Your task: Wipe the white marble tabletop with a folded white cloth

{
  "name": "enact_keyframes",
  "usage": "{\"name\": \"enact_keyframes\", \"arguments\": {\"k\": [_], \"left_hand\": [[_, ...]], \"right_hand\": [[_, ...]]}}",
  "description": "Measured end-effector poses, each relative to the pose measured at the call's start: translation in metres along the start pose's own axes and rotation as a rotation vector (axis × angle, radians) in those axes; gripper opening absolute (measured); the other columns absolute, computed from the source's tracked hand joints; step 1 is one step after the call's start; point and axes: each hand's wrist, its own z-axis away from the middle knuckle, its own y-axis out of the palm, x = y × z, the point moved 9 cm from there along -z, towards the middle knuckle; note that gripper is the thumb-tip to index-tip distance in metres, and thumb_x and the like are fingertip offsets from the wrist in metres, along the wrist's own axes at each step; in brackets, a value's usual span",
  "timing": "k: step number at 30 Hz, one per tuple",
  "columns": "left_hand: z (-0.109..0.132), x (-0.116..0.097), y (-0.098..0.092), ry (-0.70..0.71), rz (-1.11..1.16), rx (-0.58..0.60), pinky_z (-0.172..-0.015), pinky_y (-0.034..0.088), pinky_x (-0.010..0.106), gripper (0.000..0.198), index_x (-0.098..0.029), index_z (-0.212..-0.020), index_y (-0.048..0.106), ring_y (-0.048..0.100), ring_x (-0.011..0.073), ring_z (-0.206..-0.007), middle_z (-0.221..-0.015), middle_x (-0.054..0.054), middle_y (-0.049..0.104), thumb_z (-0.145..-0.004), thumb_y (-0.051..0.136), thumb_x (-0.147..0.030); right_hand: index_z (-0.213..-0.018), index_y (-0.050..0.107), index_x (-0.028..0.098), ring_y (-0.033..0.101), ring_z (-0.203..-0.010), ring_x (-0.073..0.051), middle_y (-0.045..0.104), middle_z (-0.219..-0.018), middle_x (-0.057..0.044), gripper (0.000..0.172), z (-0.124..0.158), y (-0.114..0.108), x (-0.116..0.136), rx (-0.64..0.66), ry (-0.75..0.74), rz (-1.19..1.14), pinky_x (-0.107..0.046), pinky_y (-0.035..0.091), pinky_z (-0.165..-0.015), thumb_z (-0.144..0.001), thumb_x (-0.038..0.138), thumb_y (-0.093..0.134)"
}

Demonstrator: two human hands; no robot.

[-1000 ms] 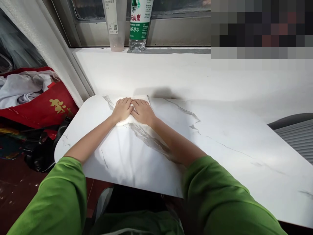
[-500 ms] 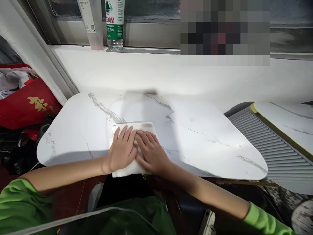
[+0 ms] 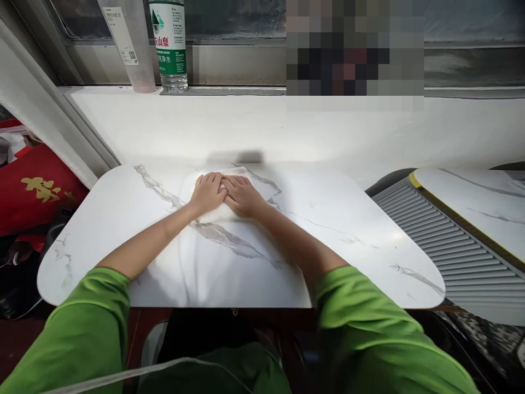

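A folded white cloth (image 3: 235, 174) lies near the far edge of a white marble-patterned table (image 3: 336, 241). My left hand (image 3: 208, 191) and my right hand (image 3: 241, 194) rest side by side on top of it, palms down, fingers stretched flat and pressing on the cloth. Both arms reach forward across the table, with green sleeves at the bottom of the view. Most of the cloth is hidden under my hands.
A wide white window sill (image 3: 254, 126) runs behind the table. On it stand a green-labelled water bottle (image 3: 169, 46) and a clear tumbler (image 3: 128, 46). A red bag (image 3: 35, 189) lies left; a grey ribbed unit (image 3: 447, 241) and a second tabletop (image 3: 479, 202) sit right.
Both hands slid the cloth from the table's near edge back out to its far edge, arms now stretched forward. A second ago the cloth was also at the far edge.
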Motion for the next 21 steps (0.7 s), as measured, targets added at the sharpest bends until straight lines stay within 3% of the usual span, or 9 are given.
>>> {"name": "enact_keyframes", "arguments": {"k": [4,8,12,17,21], "left_hand": [[-0.045,0.015,0.007,-0.028,0.022,-0.01,-0.116,0.029,0.045,0.036,-0.015,-0.124,0.056,0.048,0.0264,-0.133,-0.137,0.014,0.059,-0.093,0.039,-0.019],[-0.047,0.013,0.012,-0.01,0.024,0.036,-0.119,0.024,0.047,0.043,-0.014,-0.133,0.052,0.04,0.0256,-0.142,-0.149,0.013,0.05,-0.094,0.037,-0.019],[-0.014,-0.007,0.015,0.011,-0.009,0.108,-0.123,0.018,0.047,0.048,-0.012,-0.141,0.047,0.033,0.0261,-0.146,-0.155,0.014,0.043,-0.095,0.037,-0.02],[0.056,-0.06,0.015,0.13,-0.017,0.185,-0.124,0.014,0.05,0.053,-0.012,-0.147,0.039,0.027,0.0274,-0.15,-0.159,0.014,0.037,-0.095,0.039,-0.025],[0.099,-0.097,0.014,0.165,0.029,0.256,-0.125,0.011,0.05,0.058,-0.01,-0.148,0.037,0.024,0.0279,-0.151,-0.16,0.015,0.034,-0.093,0.041,-0.028]], "right_hand": [[-0.135,0.053,0.01,0.046,-0.133,-0.029,0.054,-0.145,-0.016,0.047,-0.033,0.006,-0.034,-0.002,0.062,0.02,-0.045,0.031,-0.112,-0.093,0.023,0.036],[-0.137,0.051,0.008,0.046,-0.132,-0.03,0.051,-0.147,-0.017,0.048,-0.029,0.006,-0.038,-0.005,0.092,0.03,-0.045,0.031,-0.112,-0.094,0.025,0.037],[-0.136,0.052,0.005,0.048,-0.129,-0.032,0.051,-0.146,-0.02,0.05,0.008,-0.001,-0.02,0.004,0.077,0.045,-0.047,0.034,-0.11,-0.093,0.025,0.037],[-0.134,0.052,0.004,0.047,-0.128,-0.035,0.053,-0.142,-0.023,0.051,0.087,-0.028,0.027,-0.047,-0.025,0.036,-0.051,0.037,-0.108,-0.096,0.034,0.035],[-0.138,0.049,0.007,0.043,-0.135,-0.034,0.052,-0.144,-0.023,0.051,0.141,-0.043,0.056,-0.071,-0.006,0.048,-0.051,0.036,-0.11,-0.097,0.035,0.037]]}}
